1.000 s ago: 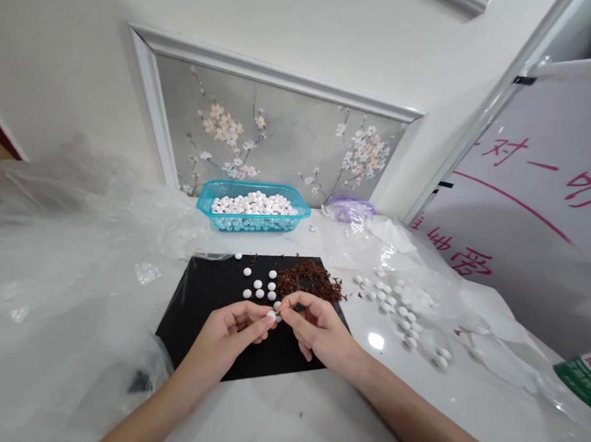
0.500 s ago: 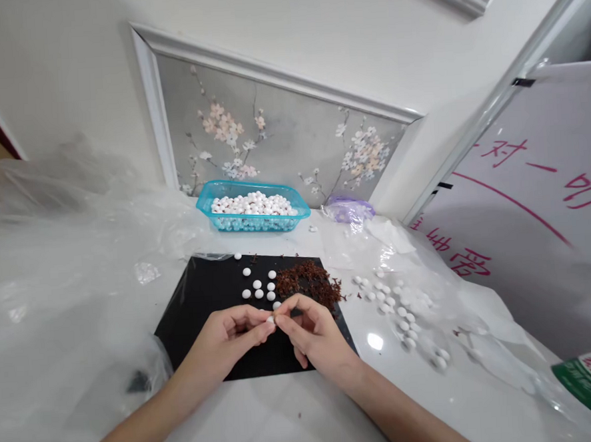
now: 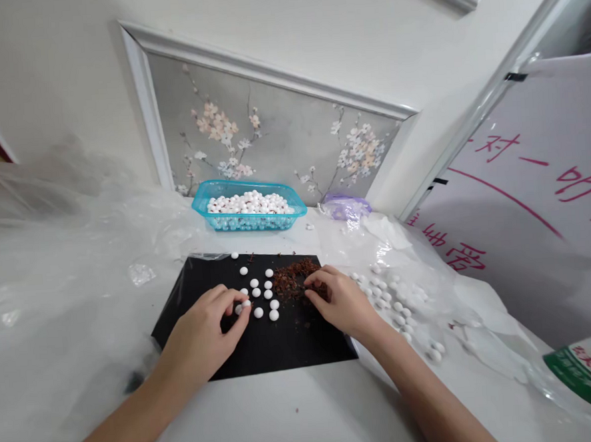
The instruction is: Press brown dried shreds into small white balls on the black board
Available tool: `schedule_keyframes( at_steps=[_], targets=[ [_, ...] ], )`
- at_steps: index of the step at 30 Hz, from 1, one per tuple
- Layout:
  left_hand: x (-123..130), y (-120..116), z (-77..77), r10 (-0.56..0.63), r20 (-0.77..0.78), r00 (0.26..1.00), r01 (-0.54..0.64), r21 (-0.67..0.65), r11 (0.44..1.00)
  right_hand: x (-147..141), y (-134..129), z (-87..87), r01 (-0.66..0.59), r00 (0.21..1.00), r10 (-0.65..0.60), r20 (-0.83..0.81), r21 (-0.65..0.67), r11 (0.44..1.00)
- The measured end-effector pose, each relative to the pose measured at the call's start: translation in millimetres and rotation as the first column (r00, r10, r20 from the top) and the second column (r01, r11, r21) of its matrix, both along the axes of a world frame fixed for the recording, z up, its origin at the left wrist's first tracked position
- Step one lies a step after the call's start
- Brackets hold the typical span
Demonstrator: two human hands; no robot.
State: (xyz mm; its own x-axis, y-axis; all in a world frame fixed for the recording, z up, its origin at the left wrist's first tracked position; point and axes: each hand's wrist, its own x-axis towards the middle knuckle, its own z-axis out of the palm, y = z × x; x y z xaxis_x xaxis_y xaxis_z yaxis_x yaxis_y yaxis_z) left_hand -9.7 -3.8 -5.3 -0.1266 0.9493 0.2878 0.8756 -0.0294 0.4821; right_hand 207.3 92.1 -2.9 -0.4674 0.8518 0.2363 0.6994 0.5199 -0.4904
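Nearest, on the white surface (image 3: 287, 415), both forearms reach onto a black mat (image 3: 308, 350). The left hand (image 3: 202, 327) has its grip pressed together, its thumb (image 3: 242, 321) and fingertips (image 3: 230, 293) pinching a small white bead (image 3: 244, 305) at the edge of a loose cluster of similar beads (image 3: 260, 293) on the mat. The right hand (image 3: 341, 303) lies curled, its fingers (image 3: 312, 290) pressed into a heap of dark reddish-brown shreds (image 3: 294, 280); whether they pinch any, the view does not show. As things lie, a broad scatter of white beads (image 3: 390, 302) sits on clear plastic sheeting (image 3: 429, 283) to the right, and a full load of beads (image 3: 249, 203) lies in a turquoise plastic tray (image 3: 243, 187) beyond the mat. Farther back stand a lilac bag (image 3: 345, 206), a floral wall panel (image 3: 269, 116) and a whiteboard with red characters (image 3: 524, 200).
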Motion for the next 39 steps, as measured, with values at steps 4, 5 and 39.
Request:
schedule_keyframes(
  at_steps=[4, 5, 39],
  targets=[
    [2, -2, -1.0, 0.054, -0.131, 0.99, -0.049, 0.043, 0.998, -3, -4, -3.6, -0.036, 0.998, 0.034, 0.049, 0.04, 0.999],
    [3, -3, -1.0, 0.06, -0.15, 0.987, -0.052, 0.056, 0.997, -4, -4, -4.3, -0.041, 0.998, 0.038, 0.05, 0.048, 0.998],
    [2, 0, -10.9, -0.196, -0.086, 0.977, 0.203, 0.088, 0.975, -13, -9, -12.4, -0.071, 0.994, 0.076, -0.082, 0.063, 0.995]
  ],
)
